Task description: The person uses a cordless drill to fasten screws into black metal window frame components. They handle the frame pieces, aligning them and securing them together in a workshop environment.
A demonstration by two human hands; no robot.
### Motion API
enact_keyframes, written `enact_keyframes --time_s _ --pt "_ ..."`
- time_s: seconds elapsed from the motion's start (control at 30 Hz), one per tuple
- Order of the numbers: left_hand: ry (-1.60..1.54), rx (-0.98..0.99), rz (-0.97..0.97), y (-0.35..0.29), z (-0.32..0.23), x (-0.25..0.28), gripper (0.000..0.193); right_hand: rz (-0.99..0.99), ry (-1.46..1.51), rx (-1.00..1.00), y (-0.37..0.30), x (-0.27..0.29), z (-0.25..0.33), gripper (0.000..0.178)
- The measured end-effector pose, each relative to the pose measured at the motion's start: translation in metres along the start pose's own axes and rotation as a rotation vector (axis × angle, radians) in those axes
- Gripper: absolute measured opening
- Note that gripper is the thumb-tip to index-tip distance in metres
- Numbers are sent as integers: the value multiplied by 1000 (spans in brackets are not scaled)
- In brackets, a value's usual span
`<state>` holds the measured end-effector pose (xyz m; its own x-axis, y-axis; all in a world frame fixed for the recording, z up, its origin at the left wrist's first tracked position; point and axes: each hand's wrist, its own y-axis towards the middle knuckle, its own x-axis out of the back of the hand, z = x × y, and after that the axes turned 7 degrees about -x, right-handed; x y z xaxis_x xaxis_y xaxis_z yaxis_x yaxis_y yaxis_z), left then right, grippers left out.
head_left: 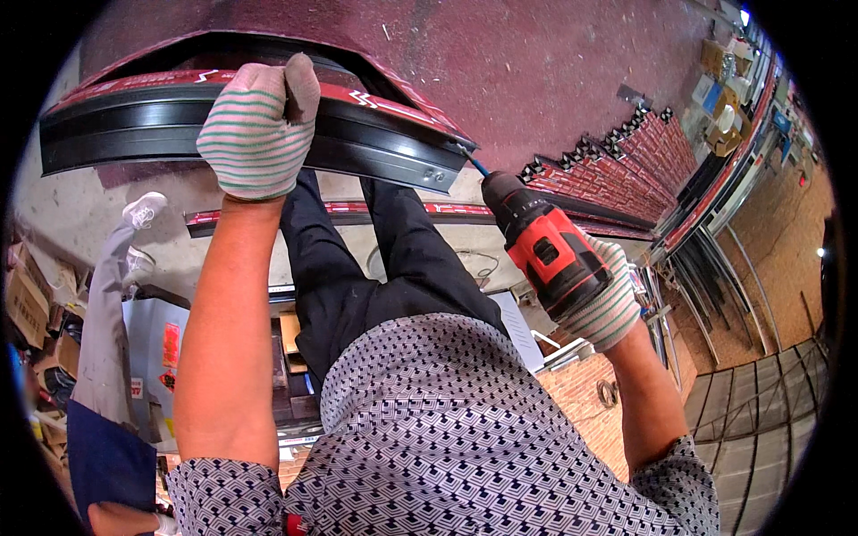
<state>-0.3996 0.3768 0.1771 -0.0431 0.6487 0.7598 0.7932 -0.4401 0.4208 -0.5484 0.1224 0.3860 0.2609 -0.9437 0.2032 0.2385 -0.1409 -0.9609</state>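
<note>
A black rail (179,125) with a red strip on top is gripped from above by the gloved left hand (255,129), fingers closed over its top edge. A red-and-black drill (545,246) is clamped in the gloved right hand (603,299); its bit is set against the rail's right end. Stacked red-and-black pieces (639,156) are seen beyond. Another person's leg (107,304) is seen at left.

Workshop, metal fabrication sort. Long black metal channels (268,134) with red trim are lying across a dusty concrete floor (554,62). Stacks of matching red-and-black profiles (643,156) are sitting in rows at right; cardboard boxes (27,308) are crowding the left edge. A cordless drill (545,250) is working on one channel.
</note>
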Motion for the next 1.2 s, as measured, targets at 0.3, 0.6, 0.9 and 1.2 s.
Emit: enact_keyframes --time_s 0.3,0.6,0.9,1.2 --pt "-51 20 18 3 -4 1 29 -4 2 -91 2 3 9 28" --pt "-33 10 9 3 -4 -1 26 12 52 -101 0 -1 20 32" --pt "-27 10 20 6 -7 1 27 -26 -326 -17 2 4 15 44" --pt "-31 -8 -11 2 -2 -4 27 -59 -167 -65 4 0 8 44"
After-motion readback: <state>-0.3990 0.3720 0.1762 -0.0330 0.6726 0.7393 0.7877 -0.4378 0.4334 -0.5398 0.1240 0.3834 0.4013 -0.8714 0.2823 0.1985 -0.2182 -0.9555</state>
